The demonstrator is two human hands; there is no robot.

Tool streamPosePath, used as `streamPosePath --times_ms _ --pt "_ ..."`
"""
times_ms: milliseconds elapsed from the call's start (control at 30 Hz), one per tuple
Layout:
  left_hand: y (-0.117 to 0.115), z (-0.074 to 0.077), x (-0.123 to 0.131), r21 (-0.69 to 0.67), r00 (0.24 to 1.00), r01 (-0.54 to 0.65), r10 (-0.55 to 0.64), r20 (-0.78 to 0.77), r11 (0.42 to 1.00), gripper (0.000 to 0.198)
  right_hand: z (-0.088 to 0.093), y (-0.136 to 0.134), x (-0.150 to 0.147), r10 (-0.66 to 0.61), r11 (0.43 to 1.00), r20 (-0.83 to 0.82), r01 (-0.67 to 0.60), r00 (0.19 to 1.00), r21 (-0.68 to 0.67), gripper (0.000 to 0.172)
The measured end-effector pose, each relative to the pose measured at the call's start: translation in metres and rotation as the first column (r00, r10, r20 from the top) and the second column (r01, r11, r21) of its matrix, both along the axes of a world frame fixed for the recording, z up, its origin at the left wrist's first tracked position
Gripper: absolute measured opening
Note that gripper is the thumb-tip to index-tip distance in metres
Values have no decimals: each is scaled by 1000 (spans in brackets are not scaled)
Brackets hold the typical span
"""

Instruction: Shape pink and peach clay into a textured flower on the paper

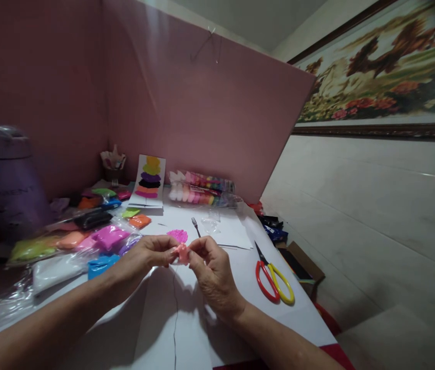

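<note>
We hold a small pink lump [182, 253] of soft clay between both hands, just above the white table [217, 318], near its middle. The left hand [148, 257] pinches the lump's left side with thumb and fingertips closed on it. The right hand [211, 272] pinches its right side the same way, so the lump sits squeezed between the two sets of fingertips and is partly hidden by them. Just beyond the hands a flat, ridged magenta piece [177, 235] lies on the table, with a small fork [195, 224] beside it. Red and yellow scissors [273, 277] lie closed to the right, well apart from the hands. To the left, clear bags [86, 239] hold blocks of clay in green, orange, magenta, black, blue and white. At the back a long clear pack [202, 194] holds a row of clay sticks running from white through pink to mixed colours. A card [150, 180] showing stacked coloured shapes leans near it. A cup [113, 162] in the corner holds something pale; we cannot tell what. An open cardboard box [302, 262] sits off the table's right edge, its contents too dark to make out.
</note>
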State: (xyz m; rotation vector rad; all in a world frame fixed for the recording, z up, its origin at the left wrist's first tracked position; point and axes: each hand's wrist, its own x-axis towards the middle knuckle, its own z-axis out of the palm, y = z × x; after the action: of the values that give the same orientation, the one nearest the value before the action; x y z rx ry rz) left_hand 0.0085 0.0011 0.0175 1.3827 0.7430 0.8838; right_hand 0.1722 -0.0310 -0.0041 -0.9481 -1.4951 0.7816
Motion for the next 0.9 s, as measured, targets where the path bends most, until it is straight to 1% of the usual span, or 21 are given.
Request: streamPosePath --times_ms 167,300,433,500,600,700,733,800,867,900 --pt "0 -1 -1 -71 993 92 -86 81 993 15 2 0 1 20 1000 -14 -20 1000 -6 16" --pt "1 -2 -4 -66 986 152 -146 82 986 18 1 6 6 131 990 -101 -135 986 -37 9" --pt "3 -2 -3 -62 991 134 -133 21 989 19 1 14 10 130 979 -157 -151 979 -134 9" --pt "2 -1 -3 -29 994 112 -112 5 993 19 1 16 12 143 976 -152 -165 978 -139 11" --pt "1 -1 -1 40 998 62 -62 -6 997 21 0 14 13 125 989 -60 -129 990 -66 17" --pt "-1 0 0 91 998 12 -6 -64 996 27 2 8 12 51 994 96 -60 994 92 23" --pt "-2 0 1 100 996 7 2 -85 995 28 3 6 12 37 988 137 -57 990 143 22" --pt "-4 1 2 101 995 5 6 -104 995 30 4 3 11 14 972 180 -56 984 230 14" --pt "-5 1 2 93 996 -5 13 -91 996 29 4 2 10 -13 953 190 -46 982 300 9" --pt "-5 1 2 92 996 -9 17 -82 996 29 4 2 10 -22 943 188 -41 982 329 10"
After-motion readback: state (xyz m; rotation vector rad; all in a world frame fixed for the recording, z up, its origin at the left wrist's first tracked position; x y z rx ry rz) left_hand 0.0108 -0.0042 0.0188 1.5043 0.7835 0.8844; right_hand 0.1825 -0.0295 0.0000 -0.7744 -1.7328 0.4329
